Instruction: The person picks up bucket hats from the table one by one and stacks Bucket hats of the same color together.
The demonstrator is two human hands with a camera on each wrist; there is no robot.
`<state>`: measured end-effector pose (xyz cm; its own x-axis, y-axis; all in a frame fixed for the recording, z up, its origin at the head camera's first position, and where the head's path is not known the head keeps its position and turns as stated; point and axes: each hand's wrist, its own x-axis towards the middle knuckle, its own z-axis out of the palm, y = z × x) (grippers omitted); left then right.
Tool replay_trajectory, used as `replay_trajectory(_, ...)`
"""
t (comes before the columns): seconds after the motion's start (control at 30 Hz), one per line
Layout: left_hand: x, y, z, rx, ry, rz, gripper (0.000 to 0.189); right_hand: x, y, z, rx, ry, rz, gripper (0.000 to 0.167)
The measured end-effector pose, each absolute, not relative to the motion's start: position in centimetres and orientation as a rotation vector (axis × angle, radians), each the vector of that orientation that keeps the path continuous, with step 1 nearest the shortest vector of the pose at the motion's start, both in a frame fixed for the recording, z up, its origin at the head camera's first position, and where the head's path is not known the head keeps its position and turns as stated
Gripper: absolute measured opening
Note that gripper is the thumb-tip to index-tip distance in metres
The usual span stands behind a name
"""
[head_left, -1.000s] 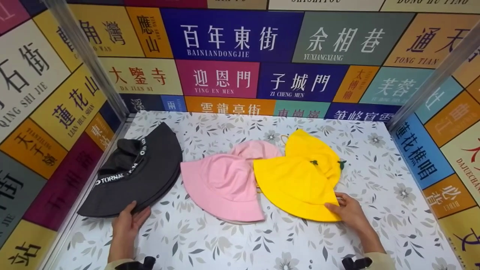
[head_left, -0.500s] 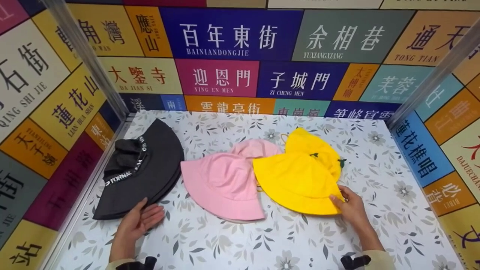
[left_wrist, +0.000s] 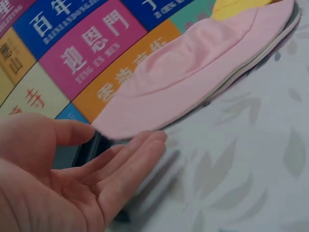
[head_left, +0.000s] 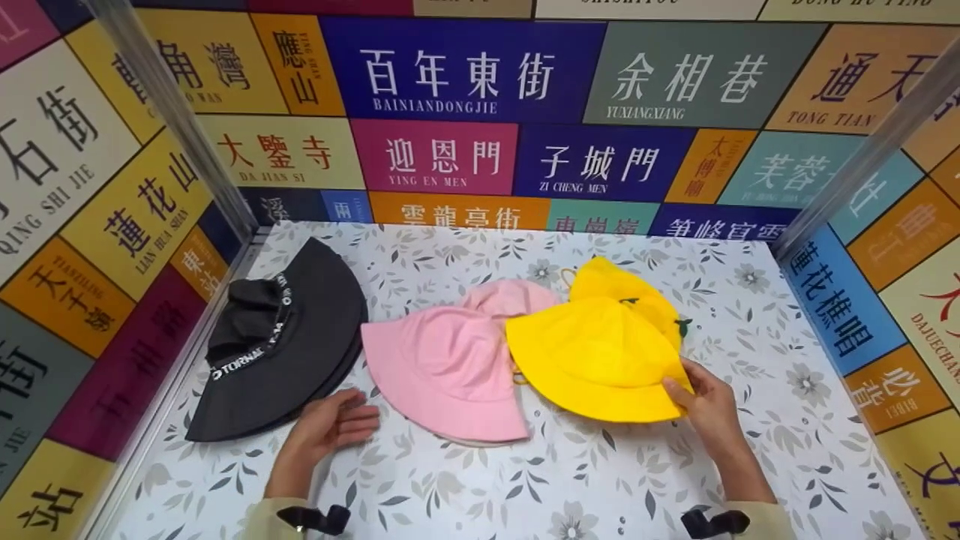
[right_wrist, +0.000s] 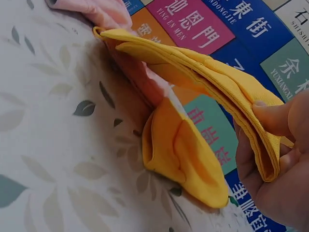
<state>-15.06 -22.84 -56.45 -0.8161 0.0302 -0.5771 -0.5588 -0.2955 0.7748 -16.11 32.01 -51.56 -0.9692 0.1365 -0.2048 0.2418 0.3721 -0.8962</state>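
Observation:
My right hand (head_left: 709, 401) pinches the brim corner of a folded yellow bucket hat (head_left: 600, 360) between thumb and fingers. In the right wrist view, that brim (right_wrist: 203, 72) is lifted at the held end, above a second yellow hat (right_wrist: 186, 154) lying behind. Fingers extended and palm turned inward, my left hand (head_left: 330, 424) holds nothing. It is beside the lower edge of a folded black bucket hat (head_left: 300, 360) with white lettering on its band. A folded pink bucket hat (head_left: 450, 375) lies between the hands; the left wrist view shows my fingertips close to its brim (left_wrist: 145, 116).
Another pink hat (head_left: 514, 298) is partly hidden behind the front pink and yellow ones. The hats lie on a leaf-patterned white table (head_left: 465, 495). Walls with coloured signs (head_left: 435, 157) enclose it at the back and both sides.
The black hat has shifted slightly right, and my left hand has moved off it to the right. My right hand has raised the yellow hat's near brim a little.

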Motion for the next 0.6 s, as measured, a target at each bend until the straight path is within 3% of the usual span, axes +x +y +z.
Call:
replay_trajectory(0.13, -15.9, -20.8, -56.2, -0.624, 1.63, 2.143, 0.037, -15.8, 31.3, -50.7, 0.26, 2.547, -1.736, 0.059)
replay_trajectory(0.33, -17.0, -19.1, -55.7, -0.49, 1.653, 2.219, 0.05, -15.6, 30.3, -49.6, 0.119, 2.595, -1.808, 0.057)
replay_trajectory(0.6, -18.3, -16.9, -55.2, -0.394, 1.693, 2.254, 0.046, -15.4, 29.0, -47.7, -0.047, 2.571, -1.956, 0.052)
